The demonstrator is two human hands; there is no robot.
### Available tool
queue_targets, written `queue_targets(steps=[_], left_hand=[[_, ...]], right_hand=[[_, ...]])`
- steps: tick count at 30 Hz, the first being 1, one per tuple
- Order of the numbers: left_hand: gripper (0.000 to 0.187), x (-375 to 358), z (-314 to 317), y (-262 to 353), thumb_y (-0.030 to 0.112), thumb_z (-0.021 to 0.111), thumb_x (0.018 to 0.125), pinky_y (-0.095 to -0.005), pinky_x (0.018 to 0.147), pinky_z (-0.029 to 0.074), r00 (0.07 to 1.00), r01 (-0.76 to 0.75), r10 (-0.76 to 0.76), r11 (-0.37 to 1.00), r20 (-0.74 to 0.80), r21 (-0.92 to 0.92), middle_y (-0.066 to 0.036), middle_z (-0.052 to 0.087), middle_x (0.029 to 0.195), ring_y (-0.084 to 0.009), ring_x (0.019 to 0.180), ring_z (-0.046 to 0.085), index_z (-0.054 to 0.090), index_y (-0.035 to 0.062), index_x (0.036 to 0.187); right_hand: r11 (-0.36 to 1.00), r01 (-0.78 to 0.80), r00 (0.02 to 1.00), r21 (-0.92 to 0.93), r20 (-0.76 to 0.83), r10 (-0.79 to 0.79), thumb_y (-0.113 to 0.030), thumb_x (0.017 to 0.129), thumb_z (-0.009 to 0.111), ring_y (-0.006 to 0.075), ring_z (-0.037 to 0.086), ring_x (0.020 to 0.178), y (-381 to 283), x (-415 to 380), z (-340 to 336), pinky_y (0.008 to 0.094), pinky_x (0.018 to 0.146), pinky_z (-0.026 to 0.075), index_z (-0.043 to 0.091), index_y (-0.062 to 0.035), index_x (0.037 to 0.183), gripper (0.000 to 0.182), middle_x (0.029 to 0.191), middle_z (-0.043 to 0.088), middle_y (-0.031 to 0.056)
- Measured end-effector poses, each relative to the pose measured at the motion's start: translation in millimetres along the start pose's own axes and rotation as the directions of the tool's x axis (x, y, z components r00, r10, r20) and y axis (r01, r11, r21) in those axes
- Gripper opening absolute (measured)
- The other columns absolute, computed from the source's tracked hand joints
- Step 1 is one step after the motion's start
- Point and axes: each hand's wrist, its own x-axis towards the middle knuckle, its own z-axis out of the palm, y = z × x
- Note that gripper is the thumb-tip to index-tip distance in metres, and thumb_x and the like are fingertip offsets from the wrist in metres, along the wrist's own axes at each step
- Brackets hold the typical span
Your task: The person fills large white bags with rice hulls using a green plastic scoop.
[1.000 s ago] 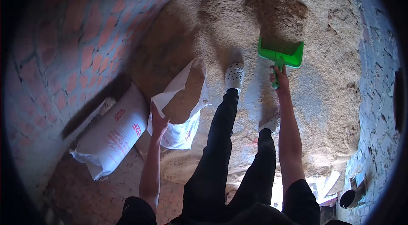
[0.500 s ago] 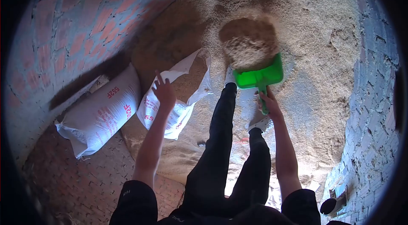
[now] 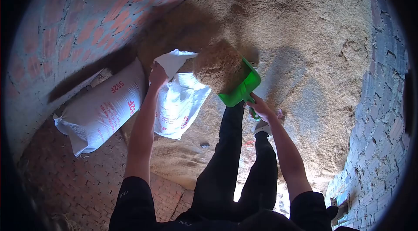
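Observation:
My right hand [image 3: 261,107] is closed round the handle of a green scoop [image 3: 244,88]. A heaped load of brown, grainy loose material [image 3: 220,67] fills the scoop, which is at the right side of the open mouth of a white sack [image 3: 180,107]. My left hand [image 3: 158,75] is closed on the left edge of that sack's mouth and lifts a flap of it. The load and the flap hide the inside of the sack.
A filled white sack [image 3: 104,109] with red print lies at the left. The same loose material [image 3: 322,22] covers much of the floor. Brick walls stand at the left [image 3: 87,26] and right [image 3: 385,113]. My legs [image 3: 222,157] are below the scoop.
The loaded scoop has swung left from the pile to the sack mouth and tilted. My left hand, open above the sack before, has taken hold of its edge and raised it.

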Motion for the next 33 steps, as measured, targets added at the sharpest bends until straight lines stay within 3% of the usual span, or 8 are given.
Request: queue_targets(steps=[7, 11, 15, 17, 23, 24, 26, 33], left_hand=[[0.097, -64.4, -97.0, 58.6, 0.016, 0.073, 0.063, -0.0446, 0.077, 0.051, 0.952, 0.141, -0.109, 0.985, 0.287, -0.096, -0.023, 0.016, 0.145, -0.035, 0.111, 0.052, 0.018, -0.001, 0.14], [0.068, -76.0, -93.0, 66.3, 0.016, 0.067, 0.068, -0.058, 0.089, 0.039, 0.995, -0.084, 0.092, 0.981, -0.04, 0.175, -0.023, 0.021, 0.144, -0.035, 0.114, 0.045, 0.044, 0.0017, 0.13], [0.028, -86.2, -87.2, 93.2, 0.019, 0.058, 0.078, -0.0567, 0.106, 0.021, 0.871, -0.452, 0.477, 0.873, -0.122, 0.186, -0.02, 0.047, 0.126, -0.034, 0.118, 0.043, 0.066, -0.0013, 0.096], [0.018, -104.6, -95.4, 109.8, 0.018, 0.058, 0.076, -0.054, 0.101, 0.03, 0.77, -0.637, 0.606, 0.748, 0.199, 0.185, -0.014, 0.066, 0.076, -0.0288, 0.089, 0.062, 0.07, 0.0052, 0.071], [0.016, -125.9, -9.9, 102.2, 0.015, 0.058, 0.072, -0.045, 0.084, 0.042, 0.777, -0.621, 0.6, 0.779, 0.191, 0.081, -0.006, 0.062, 0.056, -0.0211, 0.056, 0.062, 0.068, 0.0122, 0.059], [0.016, -130.0, -18.7, 105.6, 0.015, 0.058, 0.072, -0.045, 0.084, 0.042, 0.775, -0.624, 0.602, 0.778, 0.192, 0.081, -0.006, 0.062, 0.056, -0.0211, 0.056, 0.062, 0.068, 0.0122, 0.059], [0.021, -139.1, -48.1, 113.0, 0.015, 0.052, 0.08, -0.0513, 0.086, 0.042, 0.492, -0.679, 0.443, 0.734, 0.749, 0.012, -0.011, 0.062, 0.103, -0.0243, 0.11, 0.053, 0.068, 0.0145, 0.094], [0.035, -171.2, -61.8, 115.0, 0.029, 0.048, 0.088, -0.0656, 0.092, 0.028, 0.451, -0.744, 0.595, 0.662, 0.665, -0.088, -0.008, 0.05, 0.116, -0.0369, 0.118, 0.043, 0.054, 0.041, 0.12]], right_hand=[[0.983, -0.033, 0.996, -0.179, 0.076, 0.047, -0.008, 0.091, 0.05, 0.0099, 0.05, 0.046, -15.7, 19.3, 13.2, 0.0253, 0.039, 0.043, 0.033, -0.0128, 0.138, 0.051, 0.084, 0.06, 0.0091], [0.978, -0.063, 0.995, -0.198, 0.063, 0.077, -0.008, 0.091, 0.05, 0.0098, 0.049, 0.045, -27.8, 21.7, 12.9, 0.0254, 0.038, 0.042, 0.032, -0.0124, 0.138, 0.051, 0.083, 0.06, 0.0092], [0.982, -0.068, 0.995, -0.174, 0.056, 0.079, -0.007, 0.091, 0.049, 0.0099, 0.048, 0.043, -33.8, 23.7, 3.6, 0.0255, 0.037, 0.042, 0.031, -0.0119, 0.138, 0.05, 0.084, 0.059, 0.0093], [0.985, -0.058, 0.997, -0.163, 0.034, 0.064, -0.006, 0.091, 0.048, 0.0113, 0.05, 0.044, -36.6, 23.9, -1.3, 0.0277, 0.037, 0.044, 0.031, -0.0118, 0.137, 0.05, 0.084, 0.06, 0.0094], [0.985, -0.071, 0.997, -0.159, -0.011, 0.071, -0.007, 0.091, 0.048, 0.0107, 0.049, 0.045, -46.5, 14.8, -13.8, 0.0266, 0.038, 0.043, 0.03, -0.0121, 0.139, 0.051, 0.084, 0.058, 0.0094], [0.983, -0.068, 0.998, -0.168, -0.028, 0.065, -0.007, 0.091, 0.048, 0.0105, 0.049, 0.045, -47.3, 11.6, -15.1, 0.0265, 0.038, 0.043, 0.029, -0.0123, 0.139, 0.052, 0.084, 0.058, 0.0094], [0.982, -0.066, 0.998, -0.177, -0.019, 0.064, -0.007, 0.091, 0.048, 0.0101, 0.049, 0.044, -46.2, 6.4, -19.6, 0.0259, 0.038, 0.043, 0.029, -0.0125, 0.139, 0.052, 0.085, 0.058, 0.0089], [0.978, -0.088, 0.996, -0.187, 0.005, 0.09, -0.006, 0.092, 0.046, 0.0102, 0.049, 0.047, -41.2, -15.8, -12.9, 0.0265, 0.04, 0.043, 0.031, -0.0132, 0.139, 0.05, 0.087, 0.058, 0.009]])
